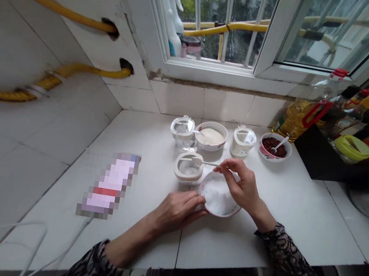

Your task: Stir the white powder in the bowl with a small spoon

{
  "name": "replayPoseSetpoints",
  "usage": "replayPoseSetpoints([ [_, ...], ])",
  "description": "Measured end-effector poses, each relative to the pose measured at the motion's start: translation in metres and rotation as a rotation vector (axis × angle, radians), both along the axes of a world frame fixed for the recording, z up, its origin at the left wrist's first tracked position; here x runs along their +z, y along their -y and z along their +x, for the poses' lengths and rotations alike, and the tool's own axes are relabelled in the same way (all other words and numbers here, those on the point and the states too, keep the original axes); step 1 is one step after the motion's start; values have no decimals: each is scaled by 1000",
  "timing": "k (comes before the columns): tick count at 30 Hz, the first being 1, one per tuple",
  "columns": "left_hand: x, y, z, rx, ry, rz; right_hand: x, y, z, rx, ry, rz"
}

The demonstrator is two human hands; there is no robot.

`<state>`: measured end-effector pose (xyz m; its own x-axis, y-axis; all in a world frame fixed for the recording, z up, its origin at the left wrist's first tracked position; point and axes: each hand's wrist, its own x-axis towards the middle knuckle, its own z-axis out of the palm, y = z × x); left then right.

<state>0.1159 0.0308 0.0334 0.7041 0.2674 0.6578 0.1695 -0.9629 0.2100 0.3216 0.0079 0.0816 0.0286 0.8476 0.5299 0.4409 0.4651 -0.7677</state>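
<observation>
White spoon is at frame centre, lying about level, its head over the open seasoning jar; too small to tell whether it carries anything. Right hand pinches the handle end between thumb and fingertips, narrow grip, above the upper part of the bowl of white granules. Left hand holds that bowl at its lower-left rim, fingers close together. Bowl sits on the white worktop, just right of and below the jar. Behind them, left to right: clear-lidded jar, bowl of pale grains with a clear-looking spoon across its left edge, second lidded jar, bowl of dark red bits with its own white spoon leaning in it. Oil bottle with red cap and handle is at upper right, beside the black rack full of condiment bottles. Pixelated pinkish object lies left of centre, well apart from the bowls; white cable near its lower end. Window with bars at top, yellow hoses at upper left.
</observation>
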Motion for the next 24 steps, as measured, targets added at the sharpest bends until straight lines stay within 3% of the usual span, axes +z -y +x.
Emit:
replayPoseSetpoints([
  [5,0,0,0,-4,6,-4,9,6,7,29,7,9],
  [9,-1,-1,0,5,7,0,14,6,12,77,129,64],
  [15,0,-1,0,-5,3,-5,11,1,11,20,184,202],
  [24,-1,0,-1,-11,1,-30,15,7,29,-42,38,40],
])
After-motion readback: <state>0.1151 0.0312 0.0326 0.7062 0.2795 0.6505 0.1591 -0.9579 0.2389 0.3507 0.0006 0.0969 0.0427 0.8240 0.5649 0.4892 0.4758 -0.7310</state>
